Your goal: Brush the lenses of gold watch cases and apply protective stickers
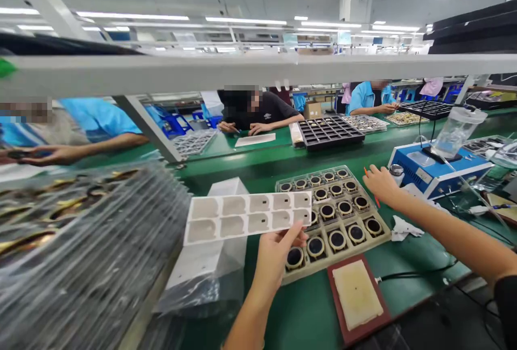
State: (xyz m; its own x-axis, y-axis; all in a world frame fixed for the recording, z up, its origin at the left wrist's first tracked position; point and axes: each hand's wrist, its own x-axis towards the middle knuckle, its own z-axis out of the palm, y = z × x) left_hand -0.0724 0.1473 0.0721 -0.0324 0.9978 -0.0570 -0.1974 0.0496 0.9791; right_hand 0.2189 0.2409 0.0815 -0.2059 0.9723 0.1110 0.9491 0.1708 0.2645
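Observation:
My left hand (278, 253) pinches the right end of a white sheet (226, 218), which carries two rows of pale grey cut-out shapes, several with small black marks. The sheet is raised over the left edge of a tray (347, 221) filled with round gold-rimmed watch cases with dark faces. Beyond the tray's right edge, my right hand (382, 184) is closed around a thin red stick-like tool (377, 202). The tool's ends show on either side of the fingers; its exact kind is unclear. Part of the tray is hidden behind the sheet and my left hand.
Tall stacked clear trays (92, 242) stand at left, beside a white box (202, 264) with plastic wrapping. A red-brown board with a cream pad (357, 293) lies in front. At right are a blue machine (436, 167) and cables. Co-workers sit across the green bench (258, 164).

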